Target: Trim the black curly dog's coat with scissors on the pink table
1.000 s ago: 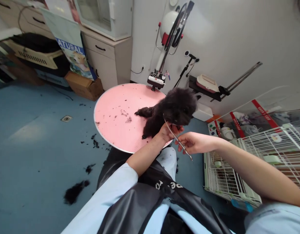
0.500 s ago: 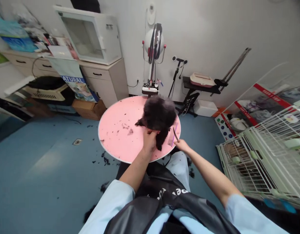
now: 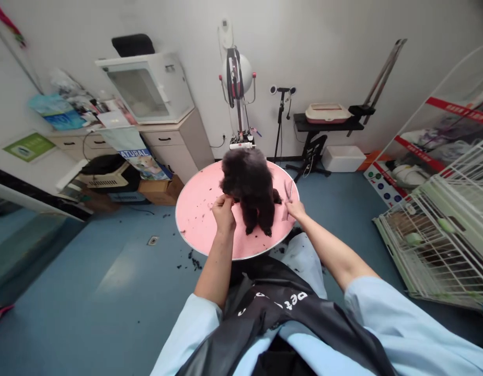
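Note:
A black, fluffy dog [image 3: 251, 183] stands on the round pink grooming table [image 3: 198, 224], its head turned toward the left. My left hand [image 3: 225, 211] is closed at the dog's chin, with the fingers curled under its muzzle; the exact hold is partly hidden by dark fur. On the dog's other side, my right hand [image 3: 295, 210] grips a pair of scissors [image 3: 289, 191] by the handles. Their blades point up and stand apart, not touching the dog. Scraps of cut dark hair lie on the tabletop.
Behind the table stands a dryer [image 3: 239, 73] on a pole. A white cabinet [image 3: 151, 91] sits on drawers at back left. Wire cages [image 3: 437, 240] are at right, and a litter tray [image 3: 328, 113] rests on a black stand. Dark hair clumps [image 3: 192, 259] lie on the floor.
The dog has shifted round, so its front legs now show toward me. My left hand has moved slightly left and up with its head. The scissors' blades now appear spread apart.

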Demonstrator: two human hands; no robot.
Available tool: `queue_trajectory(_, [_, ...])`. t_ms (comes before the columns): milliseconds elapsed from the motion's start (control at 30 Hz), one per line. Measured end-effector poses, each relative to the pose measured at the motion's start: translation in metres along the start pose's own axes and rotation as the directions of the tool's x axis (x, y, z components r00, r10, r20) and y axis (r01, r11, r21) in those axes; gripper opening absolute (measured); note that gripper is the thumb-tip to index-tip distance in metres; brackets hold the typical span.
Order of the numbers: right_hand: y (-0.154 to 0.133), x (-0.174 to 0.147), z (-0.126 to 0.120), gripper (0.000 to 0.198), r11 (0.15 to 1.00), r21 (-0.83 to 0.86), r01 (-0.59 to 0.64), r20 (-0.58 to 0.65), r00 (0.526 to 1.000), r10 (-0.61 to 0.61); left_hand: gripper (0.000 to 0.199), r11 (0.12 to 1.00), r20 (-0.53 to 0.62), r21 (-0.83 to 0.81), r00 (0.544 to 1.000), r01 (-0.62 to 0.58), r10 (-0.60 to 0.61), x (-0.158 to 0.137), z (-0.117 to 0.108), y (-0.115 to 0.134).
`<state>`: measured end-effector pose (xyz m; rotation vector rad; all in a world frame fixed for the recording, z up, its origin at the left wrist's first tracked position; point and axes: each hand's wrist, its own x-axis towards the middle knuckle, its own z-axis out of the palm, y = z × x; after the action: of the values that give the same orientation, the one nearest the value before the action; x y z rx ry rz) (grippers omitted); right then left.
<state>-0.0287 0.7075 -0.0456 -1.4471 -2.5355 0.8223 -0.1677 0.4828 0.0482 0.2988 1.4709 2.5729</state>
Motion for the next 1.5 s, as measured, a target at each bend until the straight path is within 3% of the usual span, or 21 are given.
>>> queue_trajectory(67, [-0.003,-0.003,-0.016,0.037,0.980,0.023,0.199,-0.233,0.954,-0.188,0.025,0.994,0.000,0.087,0.998,-0.058,0.059,0.000,0.003,0.008])
queue_trajectory(100, [-0.007,-0.003,-0.026,0.035,0.943,-0.004,0.332,-0.365,0.878,-0.310,0.027,0.987,0.009,0.130,0.996,-0.094,0.094,0.000,0.004,0.013])
queue_trajectory(167, [-0.016,-0.004,-0.047,0.029,0.813,-0.163,0.559,-0.513,0.656,-0.553,0.031,0.968,0.027,0.197,0.988,-0.156,0.154,0.002,0.006,0.021])
queue_trajectory(233, [-0.026,-0.005,-0.065,0.022,0.658,-0.352,0.666,-0.451,0.495,-0.743,0.033,0.946,0.047,0.249,0.978,-0.206,0.201,0.004,0.008,0.028])
queue_trajectory(300, [-0.031,-0.010,-0.081,0.019,0.475,-0.497,0.726,-0.279,0.385,-0.880,0.034,0.922,0.085,0.304,0.970,-0.241,0.226,0.006,0.009,0.034])
queue_trajectory(367, [-0.034,-0.017,-0.094,0.018,0.307,-0.579,0.756,-0.112,0.299,-0.948,0.034,0.898,0.122,0.354,0.965,-0.260,0.231,0.006,0.012,0.036])
queue_trajectory(433, [-0.039,-0.024,-0.107,0.019,0.259,-0.635,0.728,-0.083,0.269,-0.960,0.034,0.874,0.152,0.402,0.961,-0.274,0.231,0.006,0.014,0.037])
queue_trajectory(533, [-0.057,-0.033,-0.133,0.022,0.343,-0.723,0.600,-0.179,0.317,-0.931,0.035,0.831,0.198,0.459,0.948,-0.314,0.249,0.004,0.021,0.039])
queue_trajectory(700, [-0.098,-0.038,-0.179,0.024,0.180,-0.702,0.689,0.026,0.278,-0.960,0.030,0.788,0.209,0.507,0.937,-0.348,0.279,0.003,0.036,0.046])
queue_trajectory(767, [-0.102,-0.033,-0.186,0.024,0.234,-0.648,0.725,-0.010,0.299,-0.954,0.029,0.783,0.202,0.509,0.933,-0.359,0.297,0.001,0.037,0.046])
queue_trajectory(833, [-0.085,-0.029,-0.174,0.023,0.313,-0.525,0.792,-0.016,0.358,-0.934,0.029,0.811,0.198,0.477,0.941,-0.338,0.275,-0.003,0.035,0.041])
queue_trajectory(900, [-0.049,-0.030,-0.140,0.019,0.436,-0.319,0.841,0.053,0.475,-0.878,0.028,0.874,0.195,0.424,0.966,-0.237,0.168,-0.008,0.029,0.032])
queue_trajectory(933, [-0.028,-0.034,-0.116,0.017,0.555,-0.200,0.808,0.084,0.578,-0.812,0.026,0.906,0.194,0.395,0.977,-0.155,0.082,-0.011,0.026,0.026])
queue_trajectory(1000, [0.013,-0.042,-0.064,0.015,0.841,0.021,0.540,0.047,0.840,-0.541,0.030,0.941,0.169,0.338,0.981,0.028,-0.090,-0.014,0.024,0.016])
queue_trajectory(1033, [0.028,-0.044,-0.041,0.018,0.928,0.120,0.353,0.042,0.932,-0.360,0.034,0.944,0.170,0.314,0.972,0.103,-0.162,-0.016,0.027,0.013])
queue_trajectory(1067, [0.040,-0.043,-0.022,0.021,0.970,0.173,0.169,0.054,0.982,-0.180,0.037,0.944,0.168,0.289,0.962,0.161,-0.216,-0.018,0.031,0.010])
queue_trajectory(1133, [0.051,-0.033,-0.002,0.022,0.981,0.182,0.069,0.062,0.995,-0.081,0.037,0.945,0.161,0.242,0.951,0.222,-0.265,-0.020,0.046,0.011])
queue_trajectory(1200, [0.051,-0.017,0.000,0.023,0.984,0.168,0.054,0.068,0.995,-0.067,0.033,0.955,0.131,0.201,0.960,0.218,-0.247,-0.022,0.061,0.018])
queue_trajectory(1300, [0.045,-0.003,-0.006,0.026,0.956,0.284,0.072,0.098,0.990,-0.104,0.028,0.960,0.144,0.271,0.984,0.065,-0.107,-0.023,0.075,0.031])
queue_trajectory(1367, [0.035,-0.011,-0.001,0.029,0.863,0.498,0.083,0.099,0.983,-0.152,0.025,0.911,0.198,0.399,0.980,-0.099,0.020,-0.021,0.077,0.040])
queue_trajectory(1500, [-0.014,-0.067,0.032,0.031,0.537,0.837,0.106,0.104,0.933,-0.345,0.023,0.773,0.277,0.558,0.946,-0.301,0.168,-0.013,0.076,0.053])
